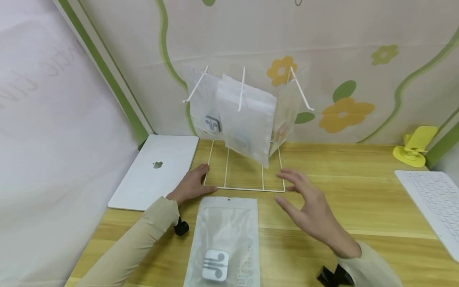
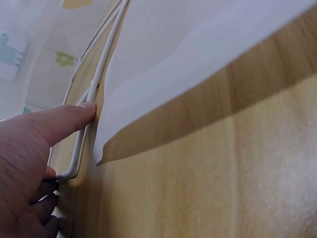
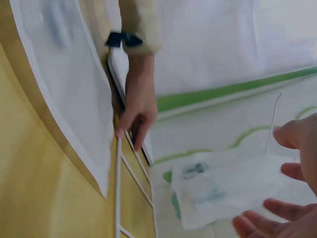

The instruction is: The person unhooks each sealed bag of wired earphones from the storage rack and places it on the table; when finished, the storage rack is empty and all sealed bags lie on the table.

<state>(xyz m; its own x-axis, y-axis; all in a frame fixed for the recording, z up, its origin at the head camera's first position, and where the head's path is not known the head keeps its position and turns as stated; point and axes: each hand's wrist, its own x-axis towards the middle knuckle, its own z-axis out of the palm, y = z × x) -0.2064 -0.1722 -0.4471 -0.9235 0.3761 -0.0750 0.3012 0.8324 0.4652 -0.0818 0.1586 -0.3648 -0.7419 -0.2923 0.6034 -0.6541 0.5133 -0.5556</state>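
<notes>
My left hand grips the front left corner of a white wire rack, thumb on the front wire. Fingers spread and slightly bent, my right hand is held beside the rack's front right corner, holding nothing. Translucent pouches hang from the rack's three arms: one at left, some in the middle, one at right. Flat on the table in front lies another pouch with a white earphone case inside.
A silver laptop, closed, lies left of the rack. On the right are a white keyboard and a yellow stand. Behind the wooden table hangs a flowered cloth.
</notes>
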